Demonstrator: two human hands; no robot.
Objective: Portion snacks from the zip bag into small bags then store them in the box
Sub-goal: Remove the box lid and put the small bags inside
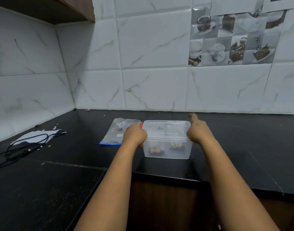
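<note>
I'm gripping the box (167, 148) at both ends on the counter (243, 147): left hand (135, 136) curled round its left rim, right hand (198, 131) on the right edge, one finger sticking out. Small bags (157, 151) are sitting inside, lid looking on. I'm judging this as storing; next, pressing corners shut. Zip bag (117, 133) is lying just behind-left, nearly empty.

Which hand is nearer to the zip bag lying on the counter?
The left. The left hand is at the box's left edge, right beside the zip bag and overlapping it in view. The right hand is at the box's right edge, on the far side from the bag.
</note>
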